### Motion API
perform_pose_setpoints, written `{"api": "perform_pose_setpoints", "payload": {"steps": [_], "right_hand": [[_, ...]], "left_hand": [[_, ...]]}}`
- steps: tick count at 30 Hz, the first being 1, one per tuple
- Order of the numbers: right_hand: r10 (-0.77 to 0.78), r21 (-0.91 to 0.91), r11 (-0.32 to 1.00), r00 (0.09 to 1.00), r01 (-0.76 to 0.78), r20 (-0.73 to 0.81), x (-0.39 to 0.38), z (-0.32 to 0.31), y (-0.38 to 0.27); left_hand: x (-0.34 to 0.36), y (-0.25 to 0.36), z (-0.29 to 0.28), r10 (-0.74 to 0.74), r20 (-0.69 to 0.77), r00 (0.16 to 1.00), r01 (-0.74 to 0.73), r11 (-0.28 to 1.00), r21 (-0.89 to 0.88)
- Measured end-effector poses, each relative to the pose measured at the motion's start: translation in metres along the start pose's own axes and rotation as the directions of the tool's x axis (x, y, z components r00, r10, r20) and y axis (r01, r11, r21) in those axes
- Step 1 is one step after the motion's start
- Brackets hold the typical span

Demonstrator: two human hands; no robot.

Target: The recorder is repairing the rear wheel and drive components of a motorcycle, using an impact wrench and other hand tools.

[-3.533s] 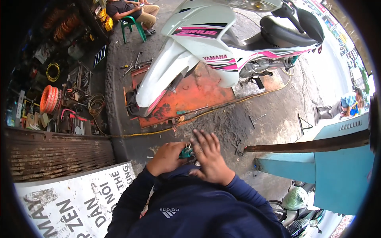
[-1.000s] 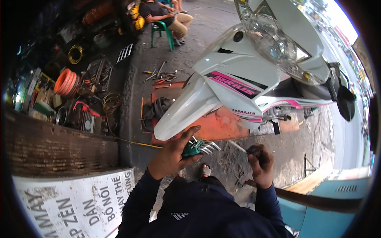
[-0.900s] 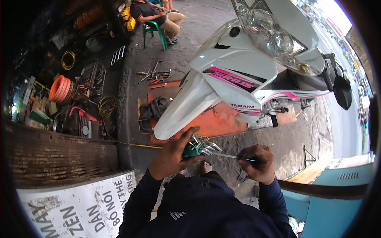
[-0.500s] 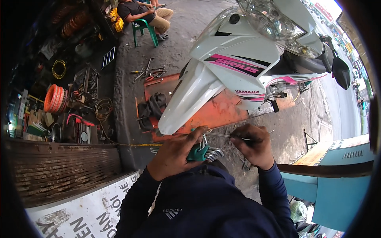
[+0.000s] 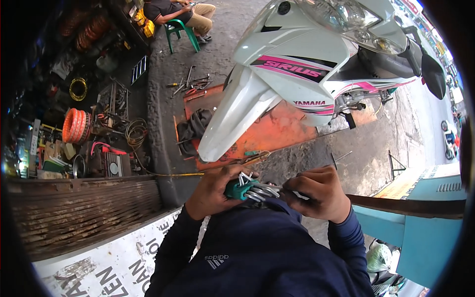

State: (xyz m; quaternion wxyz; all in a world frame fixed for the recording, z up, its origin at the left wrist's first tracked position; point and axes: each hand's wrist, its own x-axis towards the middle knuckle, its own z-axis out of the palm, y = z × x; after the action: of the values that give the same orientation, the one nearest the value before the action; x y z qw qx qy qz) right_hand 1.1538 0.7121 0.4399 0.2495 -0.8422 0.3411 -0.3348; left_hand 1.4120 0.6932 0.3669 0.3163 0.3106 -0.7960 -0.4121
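My left hand is closed around a green hex key holder in front of my dark jacket. Several silver hex keys stick out of it to the right, and short bent ends rise from its top. My right hand is closed, its fingertips pinching the end of a hex key beside the holder. The rest of that key's grip is hidden by my fingers. Just beyond my hands is the white front fender of a white and pink motorbike.
The motorbike stands over an orange metal plate, with a black cloth bundle by its wheel. Hand tools lie on the ground farther off. A person sits on a green chair. Cluttered tool shelves stand left; a blue cabinet is at right.
My right hand has drawn lower, bringing its fingertips close to the key holder. The long thin rod that stretched between my hands no longer shows there. The view has shifted slightly.
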Motion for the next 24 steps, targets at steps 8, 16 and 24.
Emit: {"api": "perform_pose_setpoints", "payload": {"steps": [8, 16, 24], "right_hand": [[-0.037, -0.120, 0.992, 0.999, 0.041, 0.030, 0.000, -0.012, 0.006], [-0.020, -0.019, 1.000, 1.000, 0.020, -0.014, 0.001, -0.019, 0.022], [-0.066, -0.048, 0.997, 0.998, 0.066, -0.004, 0.009, -0.045, 0.022]], "left_hand": [[0.016, 0.007, 0.022, -0.097, -0.073, 0.993, 0.070, 0.950, -0.304], [0.015, 0.005, 0.033, -0.190, -0.161, 0.969, 0.170, 0.977, -0.126], [0.022, 0.009, 0.042, 0.018, -0.272, 0.962, -0.031, 0.999, -0.042]]}}
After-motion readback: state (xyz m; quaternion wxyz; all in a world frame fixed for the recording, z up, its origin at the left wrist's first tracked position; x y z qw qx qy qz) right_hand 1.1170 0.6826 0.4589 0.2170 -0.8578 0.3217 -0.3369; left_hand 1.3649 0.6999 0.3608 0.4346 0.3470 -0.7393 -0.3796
